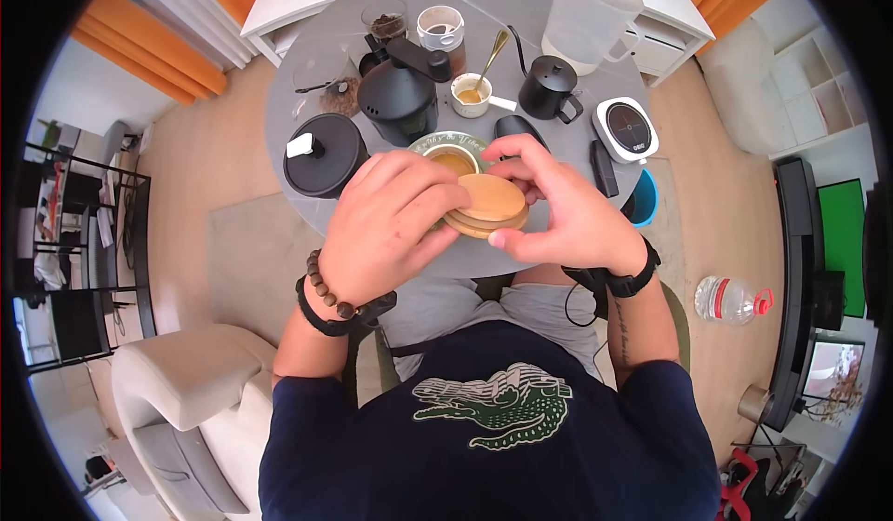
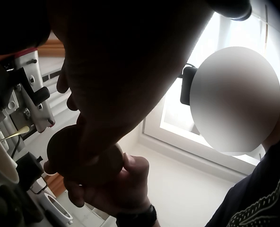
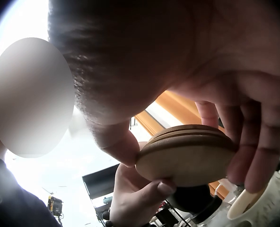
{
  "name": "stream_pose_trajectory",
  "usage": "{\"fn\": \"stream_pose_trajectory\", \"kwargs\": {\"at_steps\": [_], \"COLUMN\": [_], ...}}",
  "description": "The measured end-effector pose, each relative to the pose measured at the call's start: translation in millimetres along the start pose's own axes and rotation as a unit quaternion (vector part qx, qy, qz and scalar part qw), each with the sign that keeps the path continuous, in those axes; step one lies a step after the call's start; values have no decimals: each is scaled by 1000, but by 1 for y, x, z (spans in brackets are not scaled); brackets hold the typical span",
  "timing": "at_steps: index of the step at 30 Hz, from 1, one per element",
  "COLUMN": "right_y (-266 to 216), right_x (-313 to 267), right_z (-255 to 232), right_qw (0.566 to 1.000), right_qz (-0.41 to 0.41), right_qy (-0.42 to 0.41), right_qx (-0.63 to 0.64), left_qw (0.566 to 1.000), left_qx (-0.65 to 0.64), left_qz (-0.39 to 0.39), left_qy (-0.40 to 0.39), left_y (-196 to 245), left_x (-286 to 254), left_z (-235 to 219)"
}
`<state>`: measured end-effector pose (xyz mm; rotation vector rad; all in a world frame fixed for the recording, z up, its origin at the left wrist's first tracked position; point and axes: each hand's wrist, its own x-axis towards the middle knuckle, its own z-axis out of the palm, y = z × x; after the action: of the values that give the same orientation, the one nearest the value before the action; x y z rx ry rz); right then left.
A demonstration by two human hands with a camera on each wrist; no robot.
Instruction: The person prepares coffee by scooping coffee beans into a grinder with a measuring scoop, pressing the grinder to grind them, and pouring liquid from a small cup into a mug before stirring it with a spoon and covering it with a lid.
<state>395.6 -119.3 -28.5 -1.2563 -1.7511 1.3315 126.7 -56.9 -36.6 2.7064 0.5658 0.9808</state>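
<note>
A round wooden lid with a grooved edge (image 1: 493, 203) is held up between both hands, above the near edge of the table. My left hand (image 1: 386, 214) grips its left side, fingers over the top. At its right, my right hand (image 1: 581, 209) pinches the rim between thumb and fingers. The right wrist view shows the lid (image 3: 187, 158) tilted, its pale flat face toward the camera, with the right thumb and fingertips on opposite edges. In the left wrist view the lid (image 2: 95, 163) is dark. Just beyond it stands an open round container (image 1: 453, 160) on a patterned plate (image 1: 423, 142).
On the grey table (image 1: 502, 5) stand a black grinder (image 1: 395, 98), a black lidded canister (image 1: 326, 155), a small white cup with a spoon (image 1: 471, 102), a black kettle (image 1: 549, 88), a clear pitcher (image 1: 586, 19) and a scale (image 1: 625, 130).
</note>
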Motion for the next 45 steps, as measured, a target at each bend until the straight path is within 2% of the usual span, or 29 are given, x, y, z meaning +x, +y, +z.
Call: {"fn": "stream_pose_trajectory", "kwargs": {"at_steps": [2,4,5,6,7,9,13,17,19,20,22,24,27,28,30,31,32,34,35,38,45], "right_y": [5,12,15,17,19,19,12,11,13,16,22,22,27,22,12,11,11,14,19,18,28], "right_x": [3,7,9,11,14,19,33,40,43,44,45,45,41,40,38,41,43,50,54,62,75], "right_z": [6,14,19,24,31,45,63,69,70,68,59,48,25,21,16,21,25,30,35,39,39], "right_qw": [999,996,988,977,977,950,941,930,912,912,911,901,937,937,937,933,933,926,914,909,898], "right_qz": [-28,-57,-63,-69,-72,-94,-112,-118,-172,-171,-205,-217,-182,-182,-171,-163,-162,-137,-143,-126,-121], "right_qy": [22,42,85,126,127,158,189,200,222,220,275,294,299,298,226,215,218,157,157,121,109], "right_qx": [32,62,109,156,158,253,256,286,300,300,231,235,3,4,-206,-238,-238,-315,-347,-379,-408], "left_qw": [1000,998,998,994,989,985,973,969,976,976,981,980,979,979,962,951,952,958,959,963,960], "left_qx": [7,42,44,55,67,72,87,88,78,78,69,60,14,15,-40,-58,-60,-57,-65,-63,-64], "left_qz": [4,-20,-18,-32,-47,-51,-58,-64,-78,-81,-138,-162,-125,-126,-85,-68,-66,-58,-60,-68,-35], "left_qy": [5,49,47,86,126,150,203,221,187,188,116,96,163,162,258,296,294,275,270,251,271], "left_y": [0,1,0,-1,-2,-2,0,1,4,6,13,13,11,9,4,3,3,3,3,2,-2], "left_x": [0,1,0,-2,-3,-5,-11,-12,-10,-6,2,0,-7,-11,-17,-17,-19,-25,-24,-24,-24], "left_z": [-1,-2,-1,3,6,12,24,28,23,20,11,0,-18,-21,-24,-23,-24,-30,-31,-33,-27]}}
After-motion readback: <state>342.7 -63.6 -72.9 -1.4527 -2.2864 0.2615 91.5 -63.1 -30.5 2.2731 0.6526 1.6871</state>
